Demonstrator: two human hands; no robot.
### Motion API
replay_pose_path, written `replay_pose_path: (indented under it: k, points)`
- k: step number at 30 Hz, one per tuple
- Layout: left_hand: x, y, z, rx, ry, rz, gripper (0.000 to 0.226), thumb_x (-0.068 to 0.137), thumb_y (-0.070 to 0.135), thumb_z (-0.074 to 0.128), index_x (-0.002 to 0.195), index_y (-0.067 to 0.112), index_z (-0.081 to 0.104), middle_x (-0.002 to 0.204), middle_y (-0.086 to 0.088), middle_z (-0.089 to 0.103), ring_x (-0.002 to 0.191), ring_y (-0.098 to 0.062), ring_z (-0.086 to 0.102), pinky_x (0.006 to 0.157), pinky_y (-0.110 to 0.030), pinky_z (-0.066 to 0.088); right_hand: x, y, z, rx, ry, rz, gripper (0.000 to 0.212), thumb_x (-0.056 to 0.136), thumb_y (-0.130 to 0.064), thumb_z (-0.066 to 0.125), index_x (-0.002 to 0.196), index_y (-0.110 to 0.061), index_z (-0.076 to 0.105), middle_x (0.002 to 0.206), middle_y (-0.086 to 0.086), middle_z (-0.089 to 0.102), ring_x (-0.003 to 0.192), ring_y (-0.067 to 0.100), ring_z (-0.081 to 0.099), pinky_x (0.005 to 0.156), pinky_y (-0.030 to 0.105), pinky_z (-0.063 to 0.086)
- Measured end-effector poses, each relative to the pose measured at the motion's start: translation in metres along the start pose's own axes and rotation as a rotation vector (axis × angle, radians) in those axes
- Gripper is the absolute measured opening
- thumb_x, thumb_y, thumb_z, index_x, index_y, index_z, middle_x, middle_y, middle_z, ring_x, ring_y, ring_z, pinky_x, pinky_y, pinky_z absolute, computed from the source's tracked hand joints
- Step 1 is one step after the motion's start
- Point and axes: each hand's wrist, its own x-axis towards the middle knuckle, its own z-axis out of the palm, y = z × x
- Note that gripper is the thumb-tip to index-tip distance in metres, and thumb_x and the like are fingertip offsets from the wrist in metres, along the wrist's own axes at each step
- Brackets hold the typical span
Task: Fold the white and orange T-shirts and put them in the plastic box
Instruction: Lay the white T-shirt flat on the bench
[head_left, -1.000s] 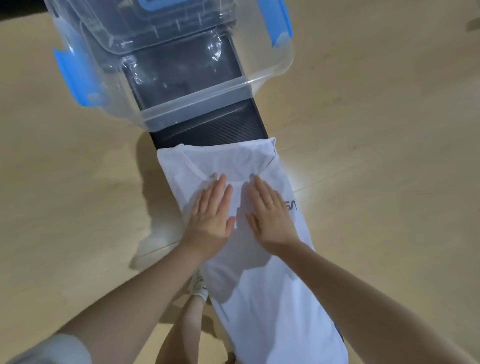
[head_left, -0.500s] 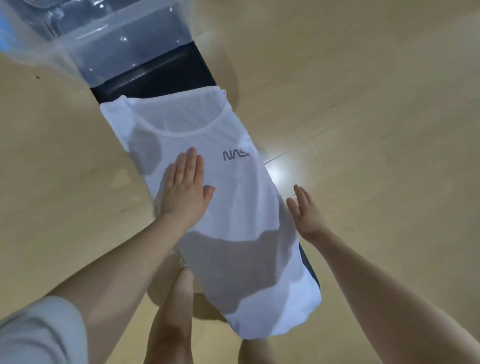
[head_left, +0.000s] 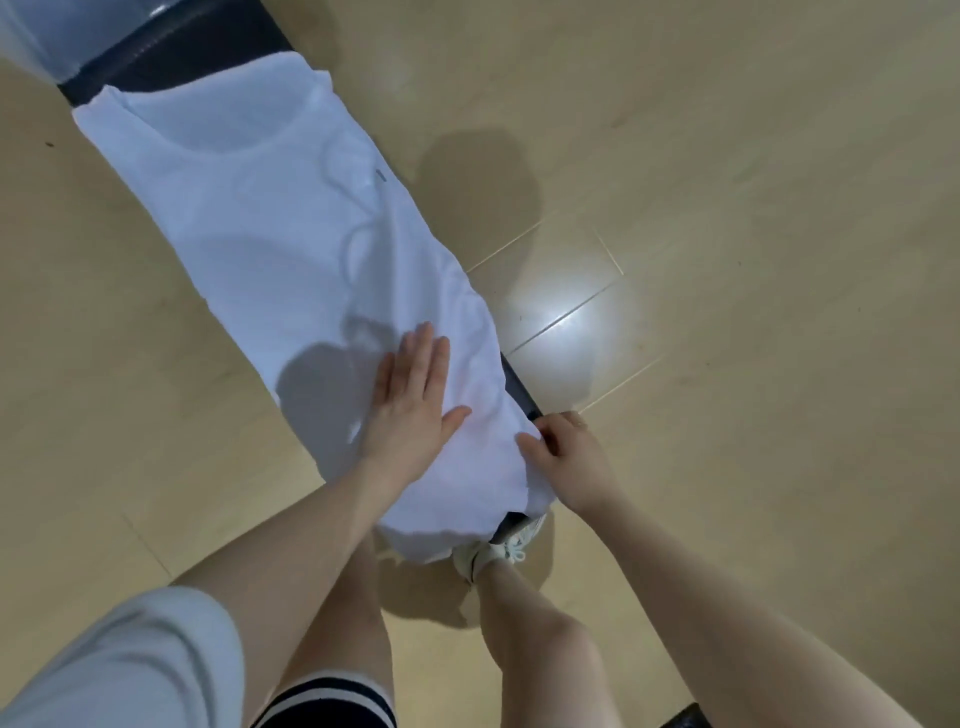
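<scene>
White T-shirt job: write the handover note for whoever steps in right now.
Left hand: open, flat on the white T-shirt near its hem.
Right hand: fingers pinching the hem's right corner.
Shirt: narrowed into a long strip along the dark bench.
Plastic box: at the bench's far end, only a corner in view.
Orange T-shirt: not visible.
Left: fold the strip crosswise, box it, then do the orange one.

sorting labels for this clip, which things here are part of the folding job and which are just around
Part of the job: white T-shirt; plastic box, only its corner shows; left hand; right hand.
Just around: black bench; shoe; tiled floor.
</scene>
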Motion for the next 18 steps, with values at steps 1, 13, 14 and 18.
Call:
replay_pose_path:
  k: [1,13,14,18]
  points:
    - [-0.005,0.003,-0.001,-0.063,0.015,-0.060,0.072,0.086,0.049,0.031,0.138,-0.001,0.030,0.145,-0.021,0.037,0.133,-0.034,0.038,0.106,-0.044,0.035,-0.005,0.002,0.005,0.023,-0.025,-0.012,0.030,0.087,-0.035,0.056,0.097,-0.007,0.059,0.089,0.001,0.055,0.089,0.017,0.049,0.071,0.030,0.038]
    - [-0.052,0.039,-0.001,-0.347,-0.036,-0.075,0.075,0.086,0.053,0.017,0.146,0.007,0.018,0.156,-0.015,0.006,0.144,-0.034,0.010,0.113,-0.044,0.018,-0.026,-0.002,-0.026,0.236,0.122,0.052,0.013,0.090,-0.022,0.053,0.084,-0.012,0.046,0.069,0.004,0.051,0.064,0.021,0.046,0.060,0.030,0.036]
    - [-0.049,0.043,-0.005,-0.365,-0.026,-0.067,0.070,0.091,0.050,0.023,0.147,0.008,0.016,0.157,-0.013,0.003,0.144,-0.032,0.007,0.114,-0.043,0.017,-0.028,-0.005,-0.035,0.345,0.183,0.047,0.014,0.090,-0.022,0.053,0.083,-0.012,0.047,0.065,0.003,0.050,0.059,0.019,0.047,0.056,0.028,0.037]
    - [-0.035,0.056,-0.014,-0.412,-0.016,0.007,0.059,0.098,0.031,0.037,0.147,0.010,0.013,0.158,-0.009,0.002,0.145,-0.024,0.002,0.118,-0.034,0.006,-0.031,-0.001,-0.068,0.706,0.135,0.135,0.033,0.094,-0.029,0.051,0.068,-0.008,0.053,0.046,-0.004,0.054,0.038,0.009,0.047,0.041,0.017,0.036]
